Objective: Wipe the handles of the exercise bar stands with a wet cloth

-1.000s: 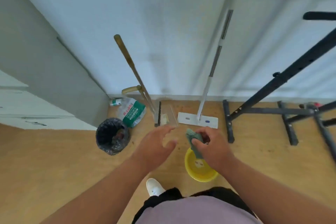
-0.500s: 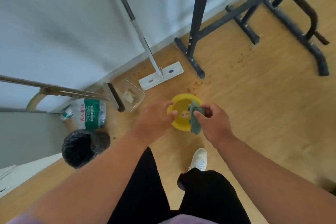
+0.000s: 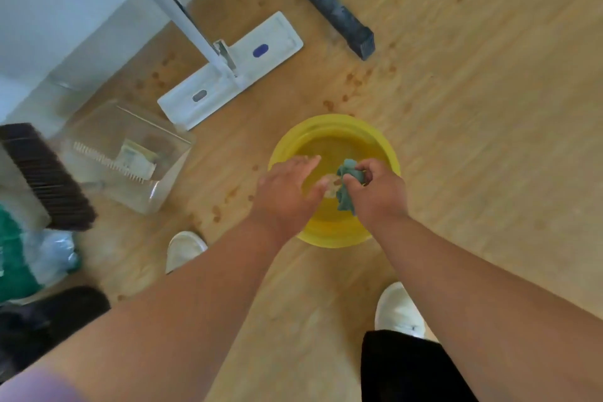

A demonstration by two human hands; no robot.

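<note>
A yellow basin (image 3: 332, 127) with water in it stands on the wooden floor in front of my feet. My right hand (image 3: 378, 192) grips a crumpled green cloth (image 3: 347, 186) over the basin; part of the cloth hangs down towards the water. My left hand (image 3: 290, 189) hovers over the basin's left side with its fingers relaxed and holds nothing. Only the black foot of an exercise bar stand (image 3: 339, 10) shows at the top; its handles are out of view.
A white flat mop (image 3: 228, 72) leans against the wall behind the basin. A clear dustpan (image 3: 130, 153) and a dark broom head (image 3: 45, 173) lie at the left, with a green and white bag (image 3: 19, 268) and a black bin (image 3: 49, 313) below them.
I have bent down, so the basin looks far closer. Both hands have gone down over the basin, the right one still gripping the cloth. The stand's uprights have left the view.
</note>
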